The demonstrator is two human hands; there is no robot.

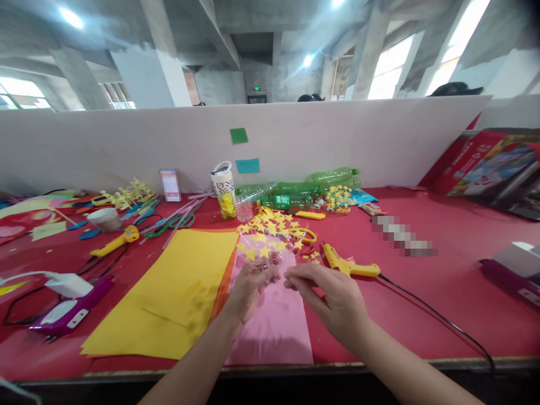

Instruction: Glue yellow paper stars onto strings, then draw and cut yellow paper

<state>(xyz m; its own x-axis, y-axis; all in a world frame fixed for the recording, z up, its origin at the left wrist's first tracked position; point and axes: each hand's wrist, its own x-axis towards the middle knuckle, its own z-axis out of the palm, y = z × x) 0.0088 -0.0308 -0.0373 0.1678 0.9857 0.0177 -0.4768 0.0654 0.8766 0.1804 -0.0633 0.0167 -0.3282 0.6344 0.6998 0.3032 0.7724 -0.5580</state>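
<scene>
Left end of the bench [442, 315]: purple power strip [90, 301] toward the front-left corner, left glue gun [116, 242] and paper cup [104, 218] behind it. Yellow sheets [164, 304] next, slanted, near end close to the front edge, orange ones showing under their right side.

Left hand [248, 284] over the seam between the yellow sheets and the pink sheet [274, 337]. Fingers curled in, thumb against them, pinching a clear piece [275, 268]. Piece is mid-bench left to right, above the pink sheet, at the right side of the left fingertips. Left hand clearly nearer, since it has hold of it. Long axis of the piece: can't tell, see-through and partly behind fingers. Yellow stars [272, 224] spread beyond it toward the back edge; can't tell if they're joined to it. Green bottles [295, 197] lie behind, along the back edge, long sides mostly parallel to it.

Right hand [331, 289] just right of the piece, palm down, thumb and forefinger drawn nearly together, tips pointing left at it. Small gap between these tips and the piece; anything between them is too small to tell. So from the right hand, the piece lies directly left, about level.

Yellow-handled scissors [304, 234] beyond the right fingertips. Right glue gun [354, 269] just beyond that hand, nozzle toward the back edge, cord running to the front edge.
</scene>
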